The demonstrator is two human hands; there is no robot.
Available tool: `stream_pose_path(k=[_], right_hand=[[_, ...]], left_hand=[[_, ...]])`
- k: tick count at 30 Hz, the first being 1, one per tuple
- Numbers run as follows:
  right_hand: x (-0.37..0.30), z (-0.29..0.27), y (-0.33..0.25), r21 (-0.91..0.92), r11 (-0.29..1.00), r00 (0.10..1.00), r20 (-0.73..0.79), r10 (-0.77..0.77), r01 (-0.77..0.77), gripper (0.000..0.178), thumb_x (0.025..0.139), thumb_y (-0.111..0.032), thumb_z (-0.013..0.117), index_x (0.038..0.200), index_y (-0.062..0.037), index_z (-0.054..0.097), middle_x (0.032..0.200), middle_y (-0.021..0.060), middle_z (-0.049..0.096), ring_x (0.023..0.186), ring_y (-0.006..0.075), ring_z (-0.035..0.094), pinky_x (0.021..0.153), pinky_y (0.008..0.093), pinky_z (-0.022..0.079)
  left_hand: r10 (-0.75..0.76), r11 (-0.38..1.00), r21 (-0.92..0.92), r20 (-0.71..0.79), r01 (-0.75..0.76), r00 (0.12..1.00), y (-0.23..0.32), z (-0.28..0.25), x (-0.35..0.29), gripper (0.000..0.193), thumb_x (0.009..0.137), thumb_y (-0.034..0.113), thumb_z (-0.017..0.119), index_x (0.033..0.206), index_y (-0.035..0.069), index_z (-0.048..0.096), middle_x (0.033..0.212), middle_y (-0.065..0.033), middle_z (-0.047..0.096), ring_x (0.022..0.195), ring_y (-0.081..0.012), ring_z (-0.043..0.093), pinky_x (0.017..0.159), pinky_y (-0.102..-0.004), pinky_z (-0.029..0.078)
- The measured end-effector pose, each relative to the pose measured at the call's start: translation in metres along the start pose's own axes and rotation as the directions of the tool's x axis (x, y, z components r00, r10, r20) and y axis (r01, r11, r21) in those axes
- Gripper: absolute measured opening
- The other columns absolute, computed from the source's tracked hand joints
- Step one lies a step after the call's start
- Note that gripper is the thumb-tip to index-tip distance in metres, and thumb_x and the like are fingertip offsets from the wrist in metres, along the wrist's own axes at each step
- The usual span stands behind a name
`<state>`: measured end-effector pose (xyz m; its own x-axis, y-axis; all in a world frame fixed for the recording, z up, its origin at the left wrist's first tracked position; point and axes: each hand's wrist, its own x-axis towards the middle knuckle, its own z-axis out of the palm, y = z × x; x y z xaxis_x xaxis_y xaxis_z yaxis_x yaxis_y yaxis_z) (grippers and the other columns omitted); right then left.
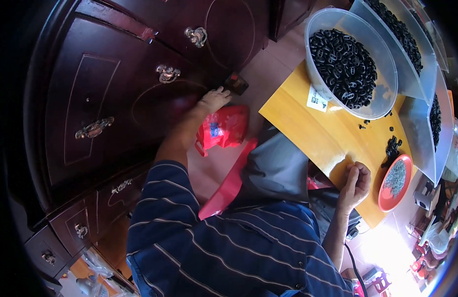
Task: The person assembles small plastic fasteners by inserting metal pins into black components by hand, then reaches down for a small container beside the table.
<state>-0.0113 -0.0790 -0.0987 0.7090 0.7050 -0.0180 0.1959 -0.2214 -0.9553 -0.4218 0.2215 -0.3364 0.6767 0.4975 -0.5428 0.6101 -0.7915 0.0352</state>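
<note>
My left hand (215,99) reaches out low beside the dark cabinet, its fingers stretched out above a red plastic bag (224,126). Just past its fingertips lies a small dark box-like object (236,83). Over the near edge of the yellow wooden table (308,131) is my right hand (356,185), fingers curled together; whatever they hold, if anything, is hidden. To its right stands an orange-red dish (388,202) with a heap of small grey metal pieces (395,179). Several small black parts (392,147) lie in a pile by the dish.
A round translucent tub (390,89) of black oval plastic parts (343,69) stands on the table's far end. Translucent bins (419,123) with more black parts line the right. Dark wooden cabinets (110,64) with metal handles rise close on the left. A black cable (355,267) hangs at lower right.
</note>
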Motion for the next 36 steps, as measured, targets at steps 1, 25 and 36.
stream_pose_path(k=[1, 25, 36], right_hand=[[0.0, -0.001, 0.001, -0.023, 1.0, 1.0, 0.004, -0.006, 0.006, 0.014, 0.103, -0.01, 0.06, 0.112, 0.0001, 0.063, 0.094, 0.0049, 0.068, 0.084, 0.009, 0.063, 0.078, 0.0218, 0.049], [-0.001, 0.003, -0.003, -0.018, 1.0, 1.0, -0.014, -0.015, 0.015, 0.014, 0.102, -0.009, 0.061, 0.109, 0.0021, 0.065, 0.092, 0.0053, 0.069, 0.083, 0.0081, 0.063, 0.077, 0.021, 0.049], [0.0, 0.003, -0.005, 0.012, 1.0, 1.0, 0.001, -0.014, 0.014, 0.013, 0.102, -0.008, 0.06, 0.109, 0.0018, 0.064, 0.092, 0.0053, 0.07, 0.084, 0.0076, 0.063, 0.077, 0.0206, 0.049]], left_hand=[[-0.014, 1.0, -0.009, -0.021, 0.014, 1.0, -0.002, 0.003, -0.005, 0.051, 0.091, 0.005, 0.052, 0.141, 0.012, 0.053, 0.15, -0.0111, 0.046, 0.138, -0.0373, 0.044, 0.109, -0.0439, 0.047], [-0.593, 0.711, -0.699, -0.54, 0.074, 0.597, 0.024, 0.085, -0.003, 0.073, 0.07, 0.008, 0.082, 0.138, 0.009, 0.054, 0.137, -0.0229, 0.054, 0.125, -0.0426, 0.053, 0.106, -0.0463, 0.046], [-0.867, 0.463, -0.827, -0.35, 0.318, 0.355, 0.063, 0.069, 0.009, 0.094, 0.073, 0.03, 0.084, 0.15, 0.003, 0.037, 0.141, -0.0266, 0.048, 0.129, -0.0443, 0.049, 0.109, -0.0484, 0.043]])
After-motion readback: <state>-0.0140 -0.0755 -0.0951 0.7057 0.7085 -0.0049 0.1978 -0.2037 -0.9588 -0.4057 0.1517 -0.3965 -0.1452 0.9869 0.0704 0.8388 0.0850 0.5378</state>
